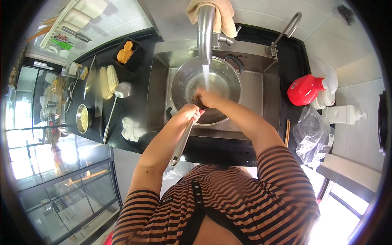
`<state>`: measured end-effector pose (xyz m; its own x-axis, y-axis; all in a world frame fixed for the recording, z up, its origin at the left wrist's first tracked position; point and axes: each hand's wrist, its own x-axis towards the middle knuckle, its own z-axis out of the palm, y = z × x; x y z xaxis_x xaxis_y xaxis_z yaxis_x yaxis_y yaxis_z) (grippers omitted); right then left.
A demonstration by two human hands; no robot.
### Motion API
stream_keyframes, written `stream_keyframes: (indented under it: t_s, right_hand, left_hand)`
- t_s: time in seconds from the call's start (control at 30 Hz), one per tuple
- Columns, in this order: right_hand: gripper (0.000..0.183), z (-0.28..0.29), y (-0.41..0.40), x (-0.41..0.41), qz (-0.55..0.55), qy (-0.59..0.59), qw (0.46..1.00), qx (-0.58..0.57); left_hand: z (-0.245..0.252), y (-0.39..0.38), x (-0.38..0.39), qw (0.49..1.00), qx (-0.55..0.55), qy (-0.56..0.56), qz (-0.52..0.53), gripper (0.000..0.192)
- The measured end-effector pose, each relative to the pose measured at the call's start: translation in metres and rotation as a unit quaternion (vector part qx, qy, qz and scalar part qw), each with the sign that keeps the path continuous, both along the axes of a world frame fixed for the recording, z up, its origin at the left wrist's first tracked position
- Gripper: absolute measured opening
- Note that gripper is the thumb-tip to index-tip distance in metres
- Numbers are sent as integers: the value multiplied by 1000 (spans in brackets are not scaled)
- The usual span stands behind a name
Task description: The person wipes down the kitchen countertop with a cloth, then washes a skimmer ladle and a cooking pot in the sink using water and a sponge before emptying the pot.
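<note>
My left hand point(190, 112) is closed around the metal handle point(182, 142) of a kitchen utensil, whose head is down in the large steel pot point(175, 80). My right hand point(209, 97) is inside the pot at the utensil's head, pressing something brown point(198, 98) there; what exactly it holds is hidden and blurred. Water point(206, 75) runs from the faucet point(205, 36) into the pot just above my right hand. The pot stands in the steel sink point(261, 92).
Left on the black counter: corn cobs point(108, 81), a ladle point(123, 90), knives, a metal bowl point(82, 118), a white cloth point(132, 129), a black tray point(125, 52). Right: a red bottle point(306, 89), chopsticks point(287, 132), a plastic bag point(312, 133). A small tap point(283, 33) stands behind the sink.
</note>
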<state>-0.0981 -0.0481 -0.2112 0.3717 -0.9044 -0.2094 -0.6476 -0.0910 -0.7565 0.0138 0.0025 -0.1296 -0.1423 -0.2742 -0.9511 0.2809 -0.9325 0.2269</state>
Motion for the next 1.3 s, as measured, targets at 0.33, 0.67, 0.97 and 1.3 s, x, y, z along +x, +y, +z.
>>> stream_keyframes:
  t_s: [0.33,0.67,0.97,1.3]
  right_hand:
    - [23,33,-36,-8,-10,241,967,-76]
    - [31,92,-54,-58,-52,197,979,-14]
    - [42,95,-187,-98,-269,-8,951,-151]
    - [46,118,-191,-68,-151,42,972,-174]
  left_hand:
    - [-1,7,12,999,-8,13,48,12]
    - [59,45,22,809,-372,-424,-168,37]
    - [38,54,40,943,-301,-134,39,15]
    - [36,70,56,957,-207,141,148,15]
